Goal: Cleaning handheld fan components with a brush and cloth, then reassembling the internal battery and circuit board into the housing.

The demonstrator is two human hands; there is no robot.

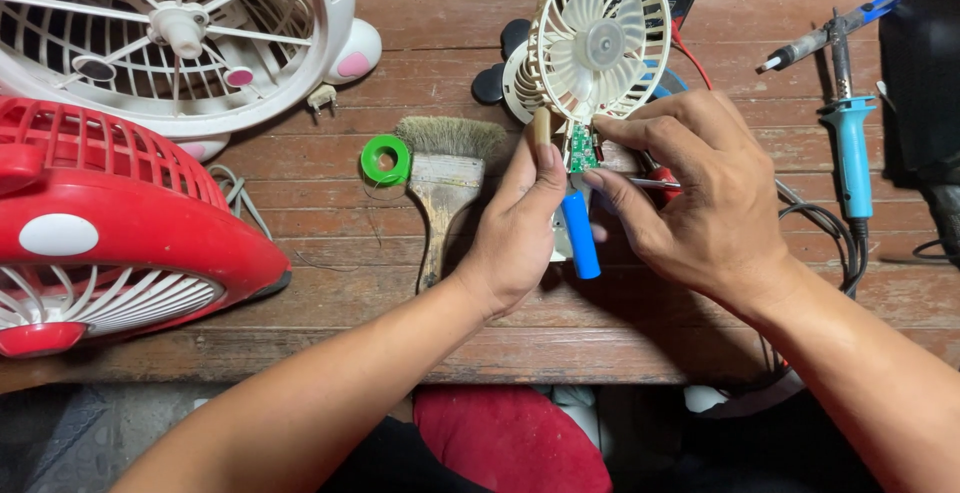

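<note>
Now both hands at middle of frame. Left hand [520, 223] holds small white fan [598, 43] with blue battery [580, 233]. Right hand [700, 193] grips red tool [655, 185] at green board [581, 148]. Brush [445, 178] lies just left on wooden worktop [330, 243].

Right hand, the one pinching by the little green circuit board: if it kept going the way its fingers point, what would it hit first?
Most likely the left hand: the right hand points leftward, its fingertips nearly meeting the left thumb at the green circuit board.
</note>
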